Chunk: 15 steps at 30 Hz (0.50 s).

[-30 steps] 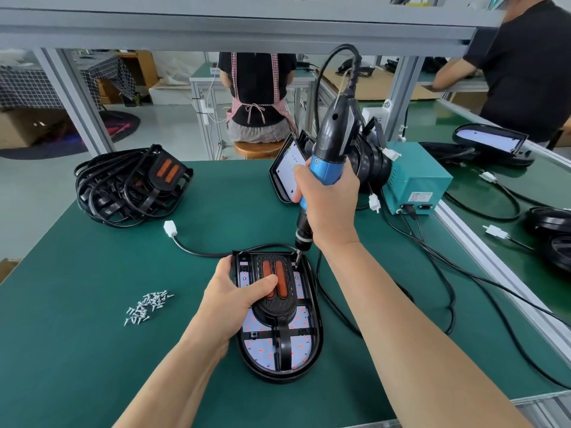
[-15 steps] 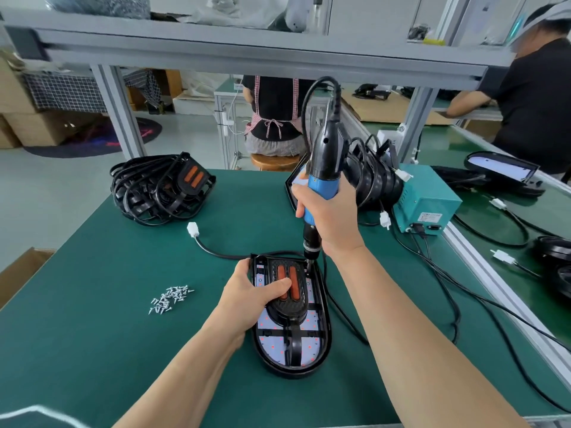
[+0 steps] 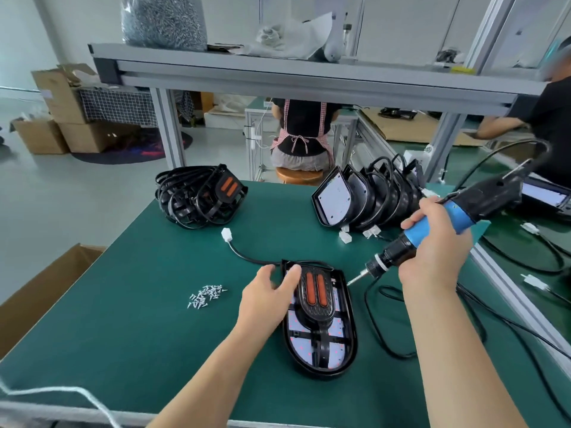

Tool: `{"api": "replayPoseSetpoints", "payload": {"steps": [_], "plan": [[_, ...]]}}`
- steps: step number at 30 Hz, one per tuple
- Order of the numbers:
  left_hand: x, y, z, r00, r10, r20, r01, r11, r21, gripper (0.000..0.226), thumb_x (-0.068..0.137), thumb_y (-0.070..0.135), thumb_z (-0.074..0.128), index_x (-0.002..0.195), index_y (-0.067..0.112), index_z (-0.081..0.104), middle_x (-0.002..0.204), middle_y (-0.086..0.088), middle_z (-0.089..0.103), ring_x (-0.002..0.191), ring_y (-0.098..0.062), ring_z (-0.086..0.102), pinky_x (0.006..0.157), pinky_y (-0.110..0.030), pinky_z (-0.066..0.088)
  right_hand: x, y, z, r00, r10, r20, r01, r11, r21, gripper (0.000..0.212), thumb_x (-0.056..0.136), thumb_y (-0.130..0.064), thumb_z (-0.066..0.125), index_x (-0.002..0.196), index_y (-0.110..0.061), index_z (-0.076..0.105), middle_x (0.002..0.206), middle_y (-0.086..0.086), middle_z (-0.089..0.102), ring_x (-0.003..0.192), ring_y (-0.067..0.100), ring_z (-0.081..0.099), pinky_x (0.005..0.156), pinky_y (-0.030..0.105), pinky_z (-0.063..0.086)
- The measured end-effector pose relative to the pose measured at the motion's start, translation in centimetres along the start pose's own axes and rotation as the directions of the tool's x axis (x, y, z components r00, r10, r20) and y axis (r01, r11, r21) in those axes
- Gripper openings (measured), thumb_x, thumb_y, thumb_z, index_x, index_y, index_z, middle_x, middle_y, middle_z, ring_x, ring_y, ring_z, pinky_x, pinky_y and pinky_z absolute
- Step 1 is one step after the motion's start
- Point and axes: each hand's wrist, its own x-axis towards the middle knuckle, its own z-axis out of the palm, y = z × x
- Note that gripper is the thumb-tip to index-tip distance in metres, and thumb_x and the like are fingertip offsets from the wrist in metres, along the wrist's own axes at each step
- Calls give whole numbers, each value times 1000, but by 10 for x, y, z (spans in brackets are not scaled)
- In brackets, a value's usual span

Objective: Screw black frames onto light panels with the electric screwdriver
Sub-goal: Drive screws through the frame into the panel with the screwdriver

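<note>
Light panel [image 3: 340, 350], one, lies under the relaxed left hand [image 3: 265, 299]; right hand [image 3: 435, 251] grips one screwdriver [image 3: 457, 216].

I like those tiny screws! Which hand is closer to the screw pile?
Left. The left hand rests on the light panel, just right of the screw pile; the right hand is farther right, gripping the electric screwdriver.

Right hand [image 3: 432, 242] tilted screwdriver [image 3: 432, 230] off panel [image 3: 321, 319]; left hand [image 3: 265, 299] loosened.
</note>
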Motion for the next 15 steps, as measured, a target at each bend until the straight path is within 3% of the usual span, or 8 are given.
{"api": "replayPoseSetpoints", "payload": {"steps": [2, 4, 6, 9, 11, 15], "plan": [[4, -9, -18, 958, 159, -237, -106, 970, 221, 24, 95, 45, 57, 105, 25, 67, 91, 8, 64, 95, -20, 62, 76, -33, 45, -3, 2, -7, 998, 30, -49, -29, 999, 26, 15, 78, -15, 69, 87, -18, 57, 62, -5, 55, 55, 17, 54, 64, 25, 50], [11, -22, -42, 902, 289, -320, -107, 869, 483, 15, 97, 29, 56, 92, 22, 68, 88, 7, 56, 93, -21, 53, 70, -32, 40, -6, 4, -12, 995, 54, -87, -50, 998, 40, 15, 78, -15, 69, 87, -19, 57, 62, -6, 56, 55, 17, 54, 65, 27, 52], [21, -33, -64, 919, 291, -267, -65, 779, 623, 13, 96, 23, 58, 97, 22, 71, 92, 6, 52, 95, -19, 43, 76, -32, 38, -9, 5, -15, 992, 60, -112, -54, 997, 55, 16, 77, -16, 70, 87, -19, 58, 62, -5, 56, 55, 17, 54, 67, 28, 55], [28, -40, -77, 952, 256, -166, -57, 685, 726, 14, 94, 31, 64, 105, 26, 70, 101, 5, 54, 105, -21, 43, 90, -30, 35, -13, 5, -16, 990, 62, -125, -52, 995, 83, 16, 77, -16, 70, 86, -20, 58, 63, -4, 55, 56, 17, 53, 70, 29, 57], [30, -40, -79, 958, 246, -148, -51, 652, 757, 14, 94, 35, 64, 105, 29, 68, 103, 7, 53, 108, -21, 43, 91, -30, 33, -16, 3, -16, 990, 64, -128, -53, 995, 87, 16, 76, -15, 70, 85, -21, 58, 64, -4, 54, 56, 17, 52, 69, 29, 56], [34, -36, -80, 950, 284, -133, -50, 555, 830, 14, 96, 24, 56, 99, 29, 69, 104, 7, 56, 104, -19, 43, 88, -30, 33, -20, -1, -14, 990, 62, -126, -51, 995, 84, 16, 76, -16, 70, 85, -21, 57, 65, -5, 56, 57, 16, 54, 64, 25, 54]]}}
